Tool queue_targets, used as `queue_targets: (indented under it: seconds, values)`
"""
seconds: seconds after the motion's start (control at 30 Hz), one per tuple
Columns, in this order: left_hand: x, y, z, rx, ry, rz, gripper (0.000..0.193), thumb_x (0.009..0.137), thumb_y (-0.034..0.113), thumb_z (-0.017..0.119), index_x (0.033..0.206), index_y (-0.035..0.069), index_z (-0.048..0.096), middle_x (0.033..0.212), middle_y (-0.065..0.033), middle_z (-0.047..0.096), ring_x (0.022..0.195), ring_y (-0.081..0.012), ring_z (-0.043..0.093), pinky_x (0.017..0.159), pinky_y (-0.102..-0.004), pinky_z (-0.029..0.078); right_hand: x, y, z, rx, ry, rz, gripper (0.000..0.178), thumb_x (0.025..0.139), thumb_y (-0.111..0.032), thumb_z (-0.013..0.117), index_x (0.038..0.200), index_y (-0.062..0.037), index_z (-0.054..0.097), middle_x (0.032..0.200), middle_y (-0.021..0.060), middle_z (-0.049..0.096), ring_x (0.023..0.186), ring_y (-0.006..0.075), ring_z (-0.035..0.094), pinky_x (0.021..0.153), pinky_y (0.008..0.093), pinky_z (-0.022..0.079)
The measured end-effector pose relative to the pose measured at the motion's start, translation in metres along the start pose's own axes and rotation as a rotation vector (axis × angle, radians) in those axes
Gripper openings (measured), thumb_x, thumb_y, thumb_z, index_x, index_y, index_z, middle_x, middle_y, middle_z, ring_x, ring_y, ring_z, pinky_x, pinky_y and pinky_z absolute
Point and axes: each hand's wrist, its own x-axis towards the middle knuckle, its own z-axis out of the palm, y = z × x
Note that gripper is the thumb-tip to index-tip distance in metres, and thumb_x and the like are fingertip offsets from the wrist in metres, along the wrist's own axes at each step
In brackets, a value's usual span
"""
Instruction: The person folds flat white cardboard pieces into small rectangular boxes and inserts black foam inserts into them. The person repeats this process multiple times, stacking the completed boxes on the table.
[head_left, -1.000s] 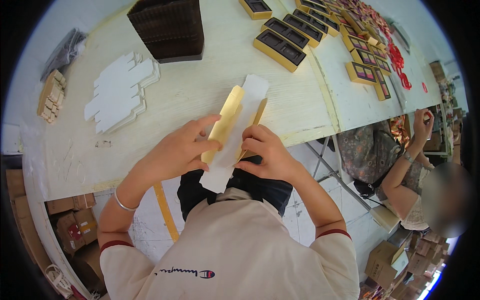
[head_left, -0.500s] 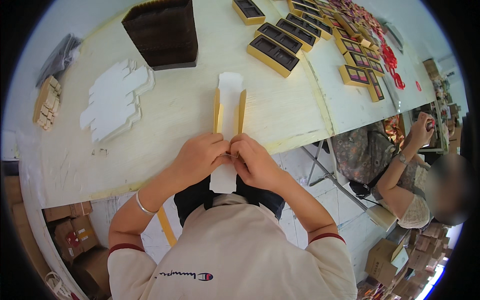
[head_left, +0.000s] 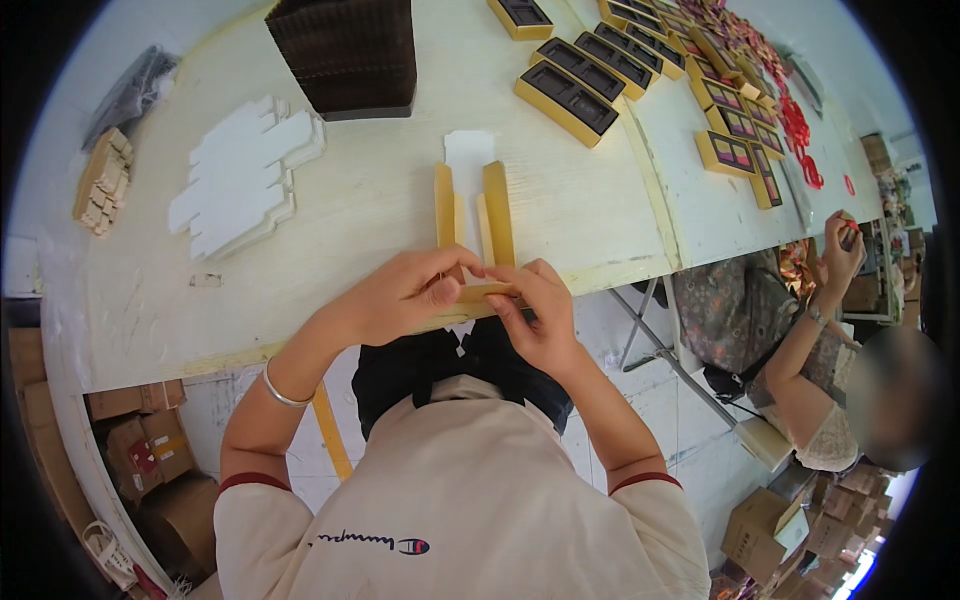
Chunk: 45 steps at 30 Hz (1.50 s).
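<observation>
A half-folded cardboard box (head_left: 498,215), gold outside and white inside, lies at the table's near edge with both long sides raised. Its far end flap lies flat. My left hand (head_left: 402,295) closes on the near end of the box at its left corner, with the index finger reaching inside. At the right corner, my right hand (head_left: 540,312) pinches the same raised gold end between thumb and fingers. To the left sits a stack of flat white box blanks (head_left: 235,180). Beyond the box stands a tall stack of dark brown plastic trays (head_left: 345,60).
Gold boxes with black inserts (head_left: 568,103) stand far right, near filled boxes (head_left: 728,152) and red ribbon loops (head_left: 795,125). Small beige blocks (head_left: 103,180) lie far left. At right, a co-worker's hand (head_left: 842,250) holds a small red thing. Cartons (head_left: 150,450) sit under the table.
The near end flap, pointing toward my lap before, is now folded up as a gold end wall. My hands have shifted slightly with it. The view has also shifted a little.
</observation>
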Motion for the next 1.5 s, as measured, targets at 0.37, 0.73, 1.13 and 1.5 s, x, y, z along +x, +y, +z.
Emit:
queue_targets:
  seconds: [0.37, 0.73, 1.13, 1.5]
  values:
    - [-0.003, -0.021, 0.020, 0.207, 0.224, 0.226, 0.039, 0.092, 0.003, 0.055, 0.125, 0.006, 0.034, 0.116, -0.0132, 0.050, 0.088, -0.0192, 0.058, 0.072, -0.0293, 0.050, 0.013, -0.016, 0.002, 0.266, -0.068, 0.203, 0.053, 0.086, 0.009, 0.056, 0.133, -0.0044, 0.038, 0.112, 0.0161, 0.049, 0.079, 0.0241, 0.056, 0.066, 0.0313, 0.050]
    - [-0.002, -0.017, 0.041, 0.710, 0.556, 0.295, 0.034, 0.083, 0.011, 0.066, 0.113, -0.002, 0.057, 0.117, -0.0128, 0.053, 0.087, -0.0272, 0.062, 0.070, -0.0338, 0.054, 0.010, -0.006, 0.006, -0.109, 0.003, 0.075, 0.039, 0.079, 0.000, 0.069, 0.116, 0.0026, 0.056, 0.112, 0.0170, 0.050, 0.088, 0.0303, 0.057, 0.071, 0.0352, 0.049]
    - [0.003, -0.009, 0.015, 0.792, 0.259, 0.330, 0.012, 0.077, 0.009, 0.066, 0.086, 0.002, 0.063, 0.080, -0.0071, 0.057, 0.075, -0.0261, 0.056, 0.062, -0.0358, 0.048, 0.033, -0.019, -0.006, -0.444, -0.366, 0.057, 0.030, 0.067, -0.002, 0.067, 0.095, -0.0003, 0.061, 0.094, 0.0130, 0.057, 0.086, 0.0303, 0.056, 0.073, 0.0379, 0.045]
    - [-0.002, 0.030, -0.027, 1.190, 0.362, 0.469, 0.018, 0.075, 0.018, 0.070, 0.090, 0.008, 0.066, 0.094, -0.0028, 0.063, 0.094, -0.0260, 0.054, 0.084, -0.0377, 0.044, 0.053, 0.022, -0.046, -0.395, -0.219, -0.157, 0.010, 0.074, -0.008, 0.068, 0.081, -0.0049, 0.062, 0.073, 0.0095, 0.056, 0.075, 0.0301, 0.055, 0.066, 0.0395, 0.043]
